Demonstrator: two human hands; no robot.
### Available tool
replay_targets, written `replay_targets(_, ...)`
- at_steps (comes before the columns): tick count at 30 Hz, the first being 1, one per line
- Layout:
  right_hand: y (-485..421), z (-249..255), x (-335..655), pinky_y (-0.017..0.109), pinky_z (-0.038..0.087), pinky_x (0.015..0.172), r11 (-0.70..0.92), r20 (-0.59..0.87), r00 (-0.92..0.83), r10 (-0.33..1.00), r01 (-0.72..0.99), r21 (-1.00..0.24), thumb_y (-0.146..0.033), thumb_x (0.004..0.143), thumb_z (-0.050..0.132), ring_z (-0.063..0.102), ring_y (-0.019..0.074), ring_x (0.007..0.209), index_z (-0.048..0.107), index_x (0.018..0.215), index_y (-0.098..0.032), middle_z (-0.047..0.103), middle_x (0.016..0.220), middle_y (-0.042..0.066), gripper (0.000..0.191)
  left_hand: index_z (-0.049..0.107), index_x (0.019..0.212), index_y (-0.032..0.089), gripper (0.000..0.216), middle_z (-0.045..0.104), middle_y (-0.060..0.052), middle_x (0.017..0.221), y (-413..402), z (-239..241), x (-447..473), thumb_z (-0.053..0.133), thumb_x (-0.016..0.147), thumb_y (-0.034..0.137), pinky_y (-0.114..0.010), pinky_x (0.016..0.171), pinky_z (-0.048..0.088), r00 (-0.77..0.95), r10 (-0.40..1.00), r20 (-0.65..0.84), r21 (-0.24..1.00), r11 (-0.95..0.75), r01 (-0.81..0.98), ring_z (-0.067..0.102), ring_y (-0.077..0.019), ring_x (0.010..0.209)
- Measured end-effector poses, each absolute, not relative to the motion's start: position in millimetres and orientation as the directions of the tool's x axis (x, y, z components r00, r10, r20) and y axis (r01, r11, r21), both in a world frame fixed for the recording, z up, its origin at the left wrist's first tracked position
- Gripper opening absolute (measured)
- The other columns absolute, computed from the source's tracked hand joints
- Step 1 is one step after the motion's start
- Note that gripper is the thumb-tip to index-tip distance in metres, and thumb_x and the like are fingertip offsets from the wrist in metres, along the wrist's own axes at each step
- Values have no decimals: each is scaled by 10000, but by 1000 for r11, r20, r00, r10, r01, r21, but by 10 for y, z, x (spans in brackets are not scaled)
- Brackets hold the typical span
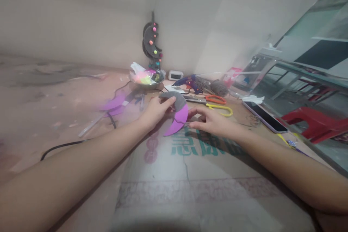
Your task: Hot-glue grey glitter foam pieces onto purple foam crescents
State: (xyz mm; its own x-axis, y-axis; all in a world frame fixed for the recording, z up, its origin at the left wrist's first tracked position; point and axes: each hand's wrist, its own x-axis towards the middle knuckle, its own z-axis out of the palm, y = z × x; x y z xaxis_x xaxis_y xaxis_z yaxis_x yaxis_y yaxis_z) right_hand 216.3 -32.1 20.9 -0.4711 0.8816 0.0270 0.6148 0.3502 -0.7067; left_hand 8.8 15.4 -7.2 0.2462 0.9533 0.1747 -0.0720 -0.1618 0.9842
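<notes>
The left hand [155, 113] pinches the grey upper part of a grey-and-purple crescent [182, 115] at centre, its lower tip towards seven o'clock. The crescent looks light, thin and easily creased, best held by its broad middle. At three o'clock, the right hand [210, 121] curls half-open; contact is unclear.

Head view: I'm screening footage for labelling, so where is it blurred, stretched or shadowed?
In the head view, the purple pieces at the picture's left are smeared, while the grey-and-purple crescent reads more clearly; also in the head view, the left forearm and right forearm look stretched towards the edges, and a dark shadow lies below the right one.
</notes>
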Motion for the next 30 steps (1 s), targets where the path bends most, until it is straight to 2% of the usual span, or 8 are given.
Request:
replay_targets(2, -314, 175, 2189, 238, 447, 605, 322, -3, -512, 859, 545, -775, -407, 751, 676, 585, 119, 723, 587, 1091, -185, 652, 992, 49, 415, 648, 860, 130, 301, 612, -10, 664, 150, -65, 87, 615, 777, 417, -222, 534, 389, 236, 957, 169, 985, -159, -60, 485, -95, 529)
replay_targets(4, -320, 168, 2200, 232, 434, 577, 275, -63, -513, 856, 554, -786, -379, 757, 673, 575, 119, 665, 589, 1093, -183, 646, 806, 9, 398, 641, 838, 132, 297, 592, -6, 633, 148, -63, 88, 604, 784, 422, -219, 515, 374, 235, 958, 163, 987, -156, -50, 477, -95, 520)
replay_targets(7, -354, 197, 2183, 241, 415, 551, 262, -97, -478, 873, 627, -733, -376, 818, 597, 534, 112, 577, 651, 880, -184, 610, 664, -14, 208, 632, 825, 138, 287, 577, -1, 607, 149, -73, 88, 588, 795, 420, -222, 512, 372, 235, 958, 166, 986, -162, -37, 477, -98, 511)
replay_targets(9, -375, 221, 2162, 262, 438, 604, 320, -12, -460, 888, 637, -701, -381, 855, 543, 563, 132, 630, 659, 774, -192, 632, 702, 5, 236, 622, 799, 142, 281, 578, -1, 613, 154, -89, 89, 583, 798, 421, -227, 530, 384, 236, 952, 194, 980, -197, -13, 488, -103, 524)
replay_targets(13, -418, 239, 2120, 293, 458, 683, 420, 178, -405, 897, 650, -634, -405, 887, 498, 608, 170, 744, 679, 833, -217, 680, 819, 25, 266, 603, 747, 147, 283, 586, -5, 631, 155, -115, 94, 579, 793, 426, -242, 589, 411, 270, 925, 268, 954, -293, 57, 522, -122, 579)
replay_targets(19, -506, 272, 2049, 305, 460, 731, 468, 345, -319, 883, 662, -585, -380, 885, 508, 624, 185, 816, 682, 874, -229, 704, 895, 30, 231, 629, 803, 147, 253, 621, -16, 634, 92, -59, 101, 573, 799, 394, -249, 591, 419, 329, 905, 270, 930, -333, 153, 548, -139, 582)
replay_targets(25, -420, 267, 2119, 272, 418, 614, 358, 364, -166, 916, 744, -564, -371, 849, 546, 555, 150, 665, 658, 791, -207, 663, 749, 23, 207, 632, 788, 160, 230, 590, 0, 569, 79, -33, 104, 578, 797, 383, -253, 602, 398, 348, 903, 254, 934, -322, 155, 539, -147, 582)
replay_targets(30, -354, 216, 2195, 262, 403, 597, 336, 314, -175, 933, 733, -591, -388, 828, 548, 528, 142, 650, 636, 772, -191, 620, 713, 17, 223, 574, 724, 160, 239, 558, 5, 590, 100, -51, 96, 574, 800, 387, -239, 554, 374, 345, 910, 231, 962, -266, 57, 494, -123, 558)
